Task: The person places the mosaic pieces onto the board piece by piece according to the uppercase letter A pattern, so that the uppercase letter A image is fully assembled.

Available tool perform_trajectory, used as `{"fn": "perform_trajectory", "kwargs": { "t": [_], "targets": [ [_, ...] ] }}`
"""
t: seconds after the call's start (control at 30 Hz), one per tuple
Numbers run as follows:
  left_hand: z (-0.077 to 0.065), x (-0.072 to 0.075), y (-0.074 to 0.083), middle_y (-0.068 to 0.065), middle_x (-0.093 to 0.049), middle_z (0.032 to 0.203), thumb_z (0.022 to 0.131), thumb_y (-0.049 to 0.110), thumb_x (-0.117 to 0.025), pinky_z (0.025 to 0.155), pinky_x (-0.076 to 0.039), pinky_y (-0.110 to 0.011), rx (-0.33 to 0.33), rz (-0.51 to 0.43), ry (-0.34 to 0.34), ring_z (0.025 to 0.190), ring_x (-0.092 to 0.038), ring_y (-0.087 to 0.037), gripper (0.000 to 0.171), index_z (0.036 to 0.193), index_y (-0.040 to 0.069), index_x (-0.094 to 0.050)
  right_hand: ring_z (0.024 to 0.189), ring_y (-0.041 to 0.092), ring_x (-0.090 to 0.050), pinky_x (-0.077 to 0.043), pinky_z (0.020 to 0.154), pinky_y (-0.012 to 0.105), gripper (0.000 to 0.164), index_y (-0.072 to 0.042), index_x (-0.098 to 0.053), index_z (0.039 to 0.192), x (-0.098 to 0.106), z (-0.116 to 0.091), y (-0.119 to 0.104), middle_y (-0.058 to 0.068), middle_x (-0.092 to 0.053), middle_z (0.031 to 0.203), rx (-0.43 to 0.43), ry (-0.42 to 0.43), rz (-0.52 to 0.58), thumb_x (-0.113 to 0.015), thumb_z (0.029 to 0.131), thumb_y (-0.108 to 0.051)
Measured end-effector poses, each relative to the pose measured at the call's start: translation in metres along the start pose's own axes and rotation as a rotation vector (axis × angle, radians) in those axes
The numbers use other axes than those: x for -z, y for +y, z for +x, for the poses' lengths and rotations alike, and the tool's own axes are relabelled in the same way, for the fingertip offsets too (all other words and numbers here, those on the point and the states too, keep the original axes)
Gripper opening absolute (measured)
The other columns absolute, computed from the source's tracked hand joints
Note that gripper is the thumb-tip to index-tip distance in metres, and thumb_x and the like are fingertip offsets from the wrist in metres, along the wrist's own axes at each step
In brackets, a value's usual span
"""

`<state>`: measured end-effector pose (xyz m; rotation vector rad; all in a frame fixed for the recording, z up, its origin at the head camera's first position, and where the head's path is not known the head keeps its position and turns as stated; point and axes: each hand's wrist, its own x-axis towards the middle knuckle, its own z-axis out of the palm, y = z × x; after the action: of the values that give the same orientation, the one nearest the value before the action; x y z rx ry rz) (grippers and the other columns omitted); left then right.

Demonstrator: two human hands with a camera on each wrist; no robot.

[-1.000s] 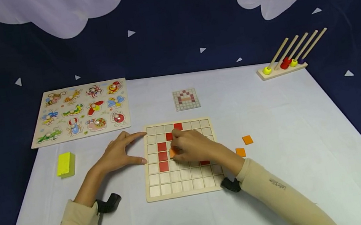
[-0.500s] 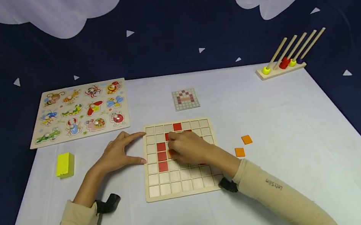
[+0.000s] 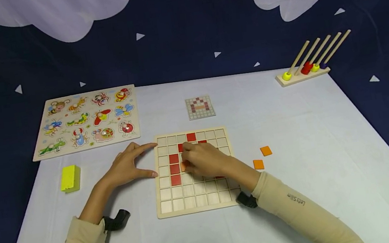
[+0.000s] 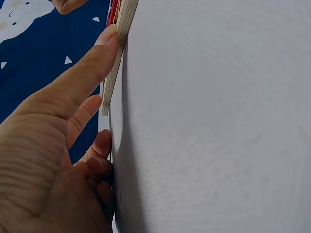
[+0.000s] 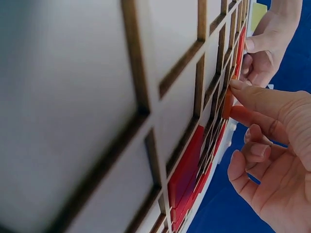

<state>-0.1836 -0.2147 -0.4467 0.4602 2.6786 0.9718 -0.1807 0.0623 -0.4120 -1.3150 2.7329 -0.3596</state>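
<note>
A wooden grid board (image 3: 199,210) lies flat on the white table, with several red tiles (image 3: 174,169) set in its cells. My right hand (image 3: 207,160) is over the middle of the board. Between thumb and index finger it pinches an orange square tile (image 5: 228,103), which sits at a cell just right of the left red column; whether it is fully seated cannot be told. My left hand (image 3: 126,167) rests at the board's left side, thumb and index finger spread and touching its edge. Part of the grid is hidden under the right hand.
Two loose orange tiles (image 3: 266,151) lie right of the board. A small pattern card (image 3: 202,115) is behind it. An insect puzzle board (image 3: 89,119) and a yellow block (image 3: 70,178) stand at left. A peg stand with beads (image 3: 304,77) is at the back right.
My right hand has shifted slightly left and settled with the orange tile at its cell, uncovering a red tile near the top. The left hand stays on the board's edge.
</note>
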Motion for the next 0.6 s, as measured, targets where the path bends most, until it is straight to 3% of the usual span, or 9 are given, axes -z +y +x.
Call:
{"fn": "perform_trajectory", "kwargs": {
  "t": [0.37,0.6],
  "targets": [
    [0.0000,0.0001,0.0006,-0.007,-0.048,0.104,0.068,0.047,-0.089,0.080,-0.029,-0.038,-0.006,0.000,-0.006,0.092,-0.042,-0.021,0.090,0.146,0.025,-0.050,0.068,0.009,-0.052,-0.043,0.060,0.022,0.016,-0.011,-0.067,0.086,0.0008,-0.0018,-0.0009,0.001,-0.055,0.089,-0.008,-0.019,0.026,-0.076,0.089,-0.023],
    [-0.0007,0.0002,0.0002,-0.008,-0.049,0.105,0.068,0.047,-0.089,0.079,-0.029,-0.037,-0.012,-0.001,-0.004,0.091,-0.042,-0.021,0.089,0.146,0.025,-0.051,0.066,0.009,-0.049,-0.043,0.059,0.023,0.013,-0.011,-0.067,0.085,0.0012,-0.0011,-0.0045,0.000,-0.052,0.084,0.016,-0.018,-0.025,-0.074,0.090,-0.020]
  ]
}}
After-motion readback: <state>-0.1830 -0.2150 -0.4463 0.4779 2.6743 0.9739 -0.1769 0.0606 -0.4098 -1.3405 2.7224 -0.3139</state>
